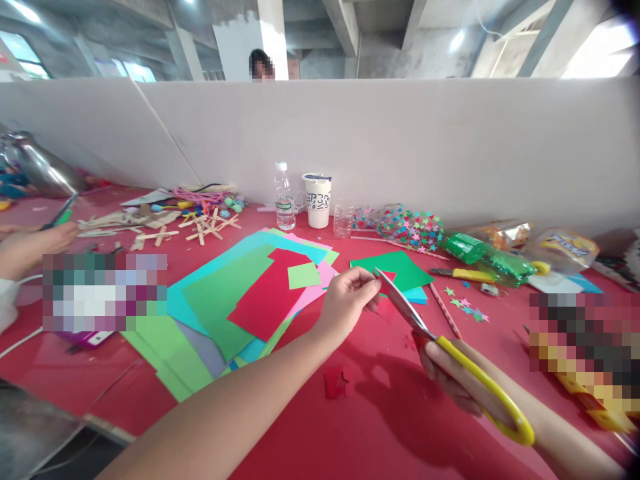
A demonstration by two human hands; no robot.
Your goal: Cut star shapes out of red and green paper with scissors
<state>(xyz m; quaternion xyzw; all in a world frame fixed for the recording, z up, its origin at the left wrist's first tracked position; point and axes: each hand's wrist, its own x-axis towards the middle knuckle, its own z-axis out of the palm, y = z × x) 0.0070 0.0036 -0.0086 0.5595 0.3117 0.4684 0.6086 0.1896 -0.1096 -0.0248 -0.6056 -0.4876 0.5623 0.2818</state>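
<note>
Fingers of the left hand [347, 300] pinch a small red paper piece [387, 277] above the red table [390, 427], while the right hand [453, 377] grips yellow-handled scissors [450, 350], blades closing on it, beside the coloured paper stack [240, 300].

Your fanned stack of coloured paper sheets [240, 300] lies left of the yellow-handled scissors [450, 353]; behind that stack (against the partition) stands the clear plastic water bottle [284, 197].

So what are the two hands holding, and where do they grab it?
The right hand holds yellow scissors by the handle loops. The left hand pinches a small red paper piece at its edge.
</note>
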